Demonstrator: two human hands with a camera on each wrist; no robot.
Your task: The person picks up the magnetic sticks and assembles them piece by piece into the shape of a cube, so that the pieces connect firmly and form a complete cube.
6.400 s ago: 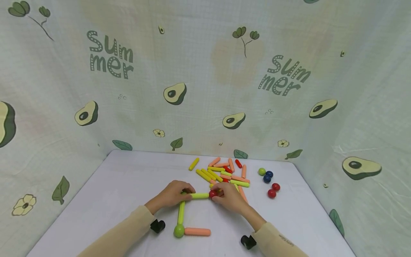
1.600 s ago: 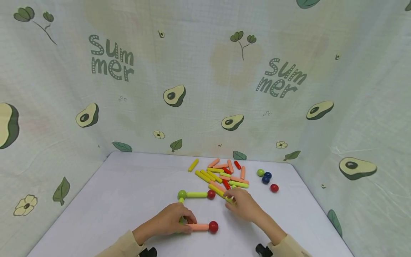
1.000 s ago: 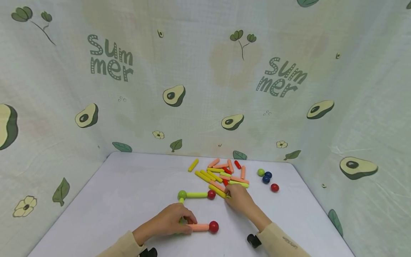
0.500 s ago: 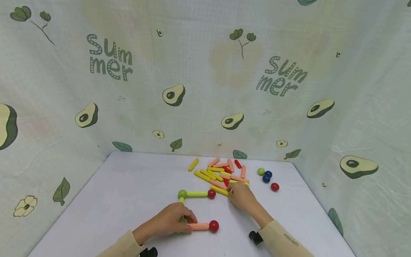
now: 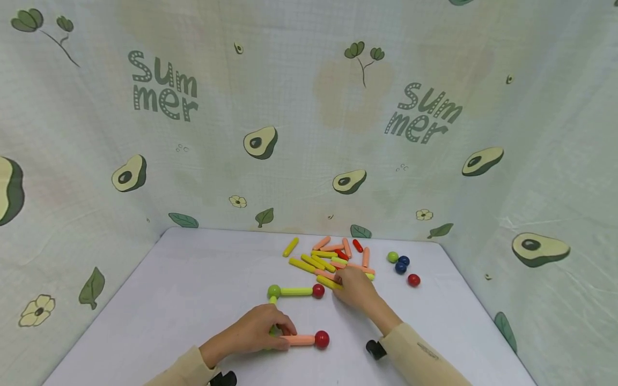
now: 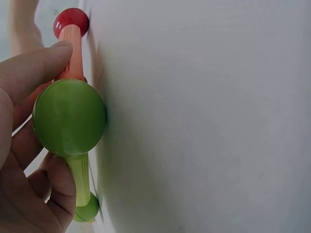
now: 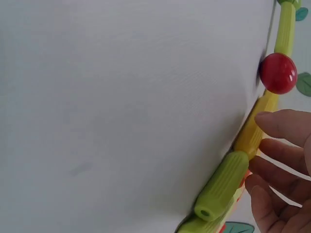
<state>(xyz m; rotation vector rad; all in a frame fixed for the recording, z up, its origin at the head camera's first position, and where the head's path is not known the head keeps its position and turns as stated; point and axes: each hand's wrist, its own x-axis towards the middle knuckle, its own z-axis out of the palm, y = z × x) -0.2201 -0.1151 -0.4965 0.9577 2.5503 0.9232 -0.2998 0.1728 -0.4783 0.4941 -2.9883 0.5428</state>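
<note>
My left hand (image 5: pixel 260 329) pinches an orange rod (image 5: pixel 301 340) beside the large green ball (image 6: pixel 69 118). A red ball (image 5: pixel 322 340) caps the rod's other end. From the green ball a lime rod (image 6: pixel 80 179) runs to a second green ball (image 5: pixel 273 291); a further lime rod (image 5: pixel 296 291) links that one to a red ball (image 5: pixel 318 290). At the near side of the loose rods, my right hand (image 5: pixel 357 289) has its thumb and fingertips spread right at a yellow rod (image 7: pixel 253 128). A loose lime rod (image 7: pixel 223 184) lies against that yellow rod's end.
Several loose yellow, orange, red and lime rods (image 5: pixel 301 265) lie scattered behind my right hand. To their right are a green ball (image 5: pixel 393 257), two dark blue balls (image 5: pixel 401 267) and a red ball (image 5: pixel 413 280). A printed cloth (image 5: pixel 299 161) hangs behind the white table (image 5: pixel 193 279).
Earlier my hands worked at the far lime rod; the orange rod then had no red ball. Lately my right hand shifts among the near rods, and the yellow rod slides slightly back. My left hand stays put.
</note>
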